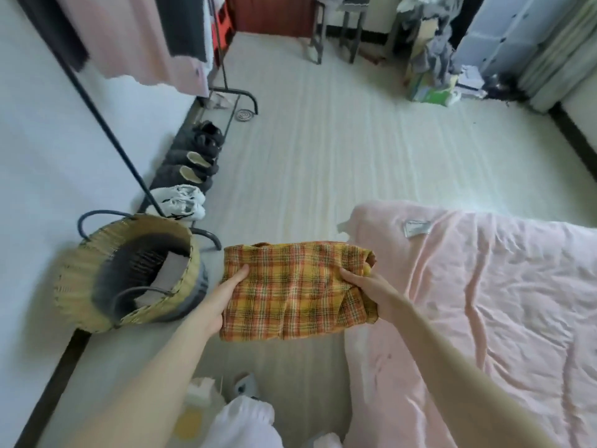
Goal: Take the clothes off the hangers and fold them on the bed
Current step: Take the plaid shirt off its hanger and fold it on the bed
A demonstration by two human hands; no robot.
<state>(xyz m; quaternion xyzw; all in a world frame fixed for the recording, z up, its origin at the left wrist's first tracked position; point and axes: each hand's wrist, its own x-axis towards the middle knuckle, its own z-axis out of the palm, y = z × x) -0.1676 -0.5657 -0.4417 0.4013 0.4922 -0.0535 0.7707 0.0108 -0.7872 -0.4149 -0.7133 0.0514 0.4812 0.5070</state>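
Holding the plaid garment (pixel 297 291) stretched between them, the left hand (pixel 223 302) and the right hand (pixel 371 286) are each clamped on one end of it: the left thumb is seen lying over the cloth at the left edge, with the other fingers hidden beneath, and the right hand is closed round the bunched right end. The garment is already off its hanger and gathered into a compact folded bundle, carried in the air just left of the bed (pixel 484 302), its right end reaching the bed's near corner. The bed (covered in a pink, wrinkled sheet) is taken here as the landmark. The step in hand is judged to be the carrying of a folded piece, so the next move would call for the bundle to be brought rightward over the sheet, lowered flat and released by both hands without the folds being let slip. Left of the bed, beyond the garment, a woven basket (pixel 80 270) is set on the floor against the wall. Farther left and behind it, shoes (pixel 193 163) are lined beneath a black clothes rack (pixel 113 140). At the far left, well away from the bed, pink and dark clothes (pixel 142 37) are seen hanging on the rack, so more pieces are judged to remain.
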